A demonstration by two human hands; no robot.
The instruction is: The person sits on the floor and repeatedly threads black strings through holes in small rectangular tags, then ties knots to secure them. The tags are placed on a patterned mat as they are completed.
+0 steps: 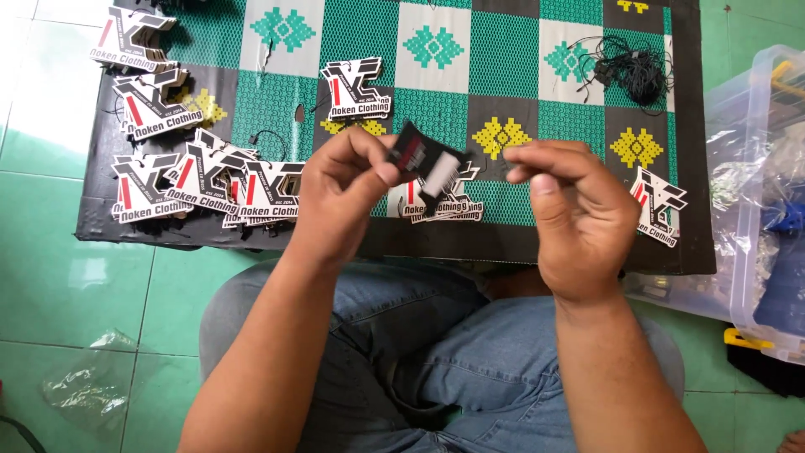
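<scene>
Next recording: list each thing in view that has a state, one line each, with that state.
Left hand: raised, fingers pinching the hang tag.
Right hand: raised beside it, fingertips pinched together; anything between them is too small to tell.
Hang tag: held in the air, tilted.
Tags on the mat: lying flat, overlapping in loose piles.
Black strings: tangled in a heap.
Clear plastic box: open, no lid visible.

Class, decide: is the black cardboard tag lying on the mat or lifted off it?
Lifted: the left hand pinches the black cardboard tag above the mat.
</scene>
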